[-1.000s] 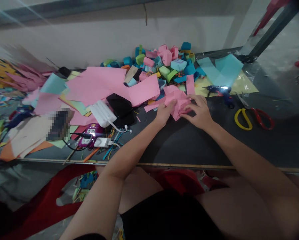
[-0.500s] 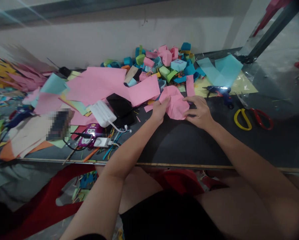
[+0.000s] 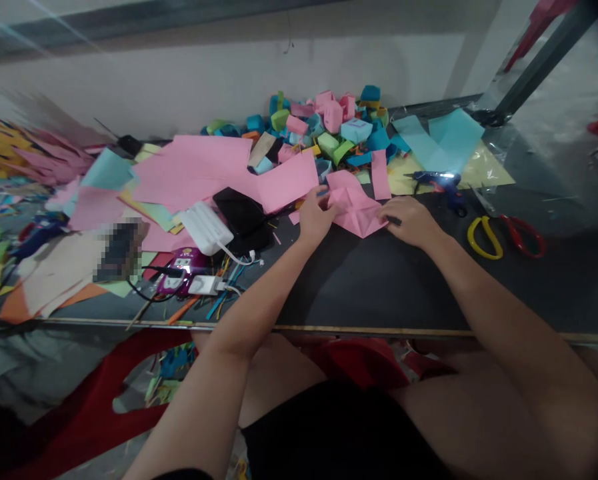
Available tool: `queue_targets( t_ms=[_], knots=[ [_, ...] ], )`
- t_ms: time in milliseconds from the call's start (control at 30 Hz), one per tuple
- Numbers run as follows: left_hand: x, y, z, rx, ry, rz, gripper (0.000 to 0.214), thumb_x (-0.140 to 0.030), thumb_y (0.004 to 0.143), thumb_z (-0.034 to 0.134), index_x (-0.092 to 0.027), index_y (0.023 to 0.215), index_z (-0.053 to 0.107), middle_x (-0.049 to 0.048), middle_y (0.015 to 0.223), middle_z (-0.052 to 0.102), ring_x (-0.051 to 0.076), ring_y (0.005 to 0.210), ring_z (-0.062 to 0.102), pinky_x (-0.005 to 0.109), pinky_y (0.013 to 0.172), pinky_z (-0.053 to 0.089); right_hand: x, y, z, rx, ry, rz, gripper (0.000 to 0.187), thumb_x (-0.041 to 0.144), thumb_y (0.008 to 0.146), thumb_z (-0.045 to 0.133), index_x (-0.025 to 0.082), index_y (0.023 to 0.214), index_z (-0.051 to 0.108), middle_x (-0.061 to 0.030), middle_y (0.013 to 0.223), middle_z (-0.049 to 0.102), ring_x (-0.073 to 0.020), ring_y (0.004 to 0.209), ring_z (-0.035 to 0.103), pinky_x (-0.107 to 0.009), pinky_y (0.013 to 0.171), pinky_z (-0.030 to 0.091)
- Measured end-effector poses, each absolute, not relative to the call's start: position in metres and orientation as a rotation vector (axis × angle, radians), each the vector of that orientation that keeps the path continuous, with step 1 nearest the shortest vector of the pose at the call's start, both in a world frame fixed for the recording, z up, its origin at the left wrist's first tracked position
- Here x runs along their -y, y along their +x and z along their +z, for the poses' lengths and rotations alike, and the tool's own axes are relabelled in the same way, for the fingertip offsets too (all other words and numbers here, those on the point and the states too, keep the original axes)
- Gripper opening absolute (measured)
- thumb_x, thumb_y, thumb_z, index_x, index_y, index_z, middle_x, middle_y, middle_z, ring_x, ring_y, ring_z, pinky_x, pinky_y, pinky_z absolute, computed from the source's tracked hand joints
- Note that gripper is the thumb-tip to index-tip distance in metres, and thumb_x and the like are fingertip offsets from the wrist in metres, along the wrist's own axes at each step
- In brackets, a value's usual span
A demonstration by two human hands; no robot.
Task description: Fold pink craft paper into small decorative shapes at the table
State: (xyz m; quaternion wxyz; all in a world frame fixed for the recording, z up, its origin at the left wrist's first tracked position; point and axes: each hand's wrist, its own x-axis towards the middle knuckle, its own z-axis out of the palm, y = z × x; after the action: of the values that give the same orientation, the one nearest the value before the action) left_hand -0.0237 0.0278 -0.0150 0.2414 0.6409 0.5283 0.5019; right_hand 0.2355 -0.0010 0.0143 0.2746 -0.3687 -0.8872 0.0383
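A creased sheet of pink paper (image 3: pixel 353 205) lies partly folded on the dark tabletop in front of me, its crease lines meeting near the middle. My left hand (image 3: pixel 317 217) is at its left edge, thumb and index finger apart, with the thumb close to or touching the paper. At the opposite corner, the fingertips of my right hand (image 3: pixel 409 221) pinch the paper's edge. Just behind it lies a narrow pink paper strip (image 3: pixel 380 175).
Folded paper pieces (image 3: pixel 331 123) are heaped against the wall. Scissors (image 3: pixel 503 233) and a glue gun (image 3: pixel 443 185) lie to the right. Pink sheets (image 3: pixel 193 167), a white power adapter (image 3: pixel 206 227), a purple socket block (image 3: pixel 181 270) and a phone (image 3: pixel 119 250) are leftward.
The pink paper has opened flatter and come down onto the table. My left hand has loosened and shifted slightly left; my right hand has moved a little right with the corner.
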Motion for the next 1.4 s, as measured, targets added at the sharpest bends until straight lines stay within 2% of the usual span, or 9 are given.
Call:
queue_targets(
  t_ms=[67, 133, 233, 367, 600, 700, 933, 1300, 1400],
  knots=[
    [-0.026, -0.026, -0.010, -1.493, 2.041, 1.374, 0.046, -0.024, 0.082, 0.075, -0.021, 0.124, 0.060, 0.0131, 0.131, 0.066, 0.030, 0.126, 0.060, 0.050, 0.107, 0.051, -0.002, 0.241, 0.014, 2.417, -1.036, 0.148, 0.024, 0.008, 0.078, 0.054, 0.023, 0.085, 0.071, -0.0050, 0.093, 0.078, -0.0242, 0.090, 0.071, -0.039, 0.084, 0.054],
    [-0.022, -0.027, -0.003, -1.475, 2.315, 1.323, 0.041, -0.023, 0.084, 0.072, -0.020, 0.124, 0.061, 0.0146, 0.141, 0.060, 0.031, 0.136, 0.053, 0.050, 0.113, 0.045, -0.003, 0.246, 0.014, 2.433, -1.045, 0.182, 0.028, 0.006, 0.076, 0.051, 0.022, 0.085, 0.072, -0.0057, 0.093, 0.078, -0.0235, 0.089, 0.072, -0.037, 0.083, 0.054],
    [-0.015, -0.024, 0.006, -1.202, 2.674, 1.047, 0.025, -0.017, 0.090, 0.060, -0.019, 0.114, 0.068, 0.0119, 0.133, 0.067, 0.026, 0.128, 0.059, 0.046, 0.111, 0.047, -0.004, 0.251, 0.016, 2.464, -1.033, 0.222, 0.031, 0.003, 0.072, 0.048, 0.023, 0.080, 0.071, -0.0029, 0.091, 0.077, -0.0211, 0.088, 0.072, -0.035, 0.082, 0.055],
    [-0.007, -0.018, 0.010, -0.850, 2.879, 0.635, 0.031, -0.012, 0.093, 0.047, -0.021, 0.109, 0.072, 0.0059, 0.120, 0.075, 0.018, 0.115, 0.068, 0.038, 0.103, 0.052, -0.007, 0.259, 0.018, 2.487, -1.115, 0.202, 0.038, 0.002, 0.072, 0.047, 0.025, 0.087, 0.074, -0.0013, 0.094, 0.078, -0.0194, 0.089, 0.073, -0.034, 0.084, 0.055],
    [0.004, -0.011, 0.011, -1.019, 2.909, 0.487, 0.035, -0.017, 0.097, 0.045, -0.018, 0.121, 0.071, 0.0079, 0.117, 0.077, 0.021, 0.107, 0.073, 0.035, 0.092, 0.056, -0.005, 0.262, 0.022, 2.521, -1.254, -0.046, 0.053, -0.001, 0.080, 0.048, 0.030, 0.112, 0.077, -0.0006, 0.111, 0.079, -0.0220, 0.102, 0.072, -0.038, 0.090, 0.055],
    [0.010, -0.007, 0.013, -1.116, 2.869, 0.651, 0.037, -0.025, 0.103, 0.042, -0.017, 0.130, 0.066, 0.0111, 0.125, 0.074, 0.021, 0.111, 0.071, 0.035, 0.092, 0.056, -0.004, 0.260, 0.024, 2.567, -1.218, -0.087, 0.053, -0.004, 0.079, 0.049, 0.031, 0.107, 0.079, -0.0004, 0.109, 0.080, -0.0220, 0.103, 0.072, -0.037, 0.089, 0.055],
    [0.015, -0.006, 0.018, -0.938, 2.915, 0.456, 0.035, -0.048, 0.097, 0.061, -0.021, 0.113, 0.075, 0.0069, 0.123, 0.075, 0.022, 0.115, 0.070, 0.036, 0.096, 0.053, -0.001, 0.254, 0.027, 2.634, -1.188, -0.116, 0.052, -0.005, 0.072, 0.050, 0.030, 0.097, 0.080, 0.0012, 0.104, 0.080, -0.0204, 0.104, 0.072, -0.036, 0.092, 0.054],
    [0.009, -0.008, 0.014, -0.917, 2.916, 0.409, 0.028, -0.036, 0.101, 0.054, -0.023, 0.114, 0.074, 0.0057, 0.132, 0.071, 0.019, 0.114, 0.068, 0.033, 0.093, 0.052, 0.001, 0.260, 0.032, 2.613, -1.262, -0.083, 0.035, 0.010, 0.078, 0.056, 0.031, 0.085, 0.082, 0.0019, 0.093, 0.082, -0.0235, 0.092, 0.074, -0.037, 0.078, 0.055],
    [0.006, -0.010, 0.012, -0.893, 2.896, 0.452, 0.026, -0.037, 0.100, 0.056, -0.025, 0.115, 0.074, 0.0051, 0.134, 0.069, 0.019, 0.115, 0.068, 0.033, 0.092, 0.053, 0.009, 0.255, 0.036, 2.561, -1.271, -0.017, 0.028, 0.021, 0.083, 0.059, 0.032, 0.092, 0.083, 0.0017, 0.090, 0.082, -0.0225, 0.082, 0.074, -0.035, 0.073, 0.054]
  ],
)
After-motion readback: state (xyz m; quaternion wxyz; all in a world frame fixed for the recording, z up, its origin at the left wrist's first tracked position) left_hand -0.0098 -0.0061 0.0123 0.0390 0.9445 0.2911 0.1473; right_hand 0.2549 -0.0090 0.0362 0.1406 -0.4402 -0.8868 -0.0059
